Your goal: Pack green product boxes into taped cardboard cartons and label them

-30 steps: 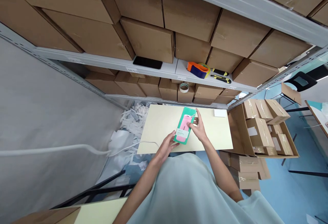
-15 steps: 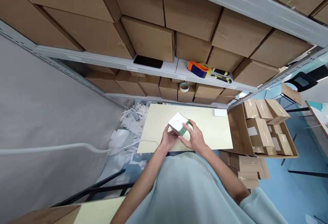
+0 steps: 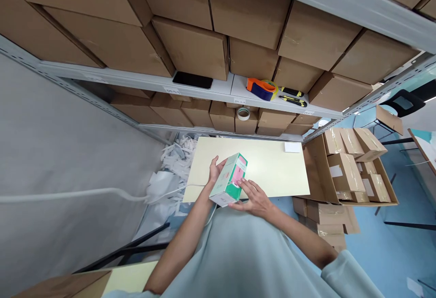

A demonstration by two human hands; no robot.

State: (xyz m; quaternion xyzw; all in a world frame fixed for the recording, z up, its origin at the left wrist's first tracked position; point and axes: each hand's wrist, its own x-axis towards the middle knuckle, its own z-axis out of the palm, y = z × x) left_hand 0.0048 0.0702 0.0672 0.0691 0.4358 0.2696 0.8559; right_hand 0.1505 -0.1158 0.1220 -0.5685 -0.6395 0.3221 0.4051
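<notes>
A small white and green box [image 3: 229, 181] with a pink picture on one side is tilted between my two hands, above the near part of a pale yellow table [image 3: 275, 171]. My left hand [image 3: 215, 171] holds it from the left, partly hidden behind it. On the right, my right hand [image 3: 252, 198] grips the lower right side, its fingertips on the pink panel and its thumb near the bottom end. The box's long side and its white lower end face the camera.
A white card [image 3: 292, 147] lies at the table's back right. The shelf [image 3: 221, 90] beyond bears a black phone [image 3: 192, 80], an orange tape dispenser [image 3: 261, 89], yellow-black cutters [image 3: 292, 101] and cartons. Right is an open carton [image 3: 315, 171] of boxes; left, white scraps [image 3: 177, 157].
The box has turned from showing its white end to showing its long green and pink side, and sits slightly lower. Both hands have shifted their hold around it.
</notes>
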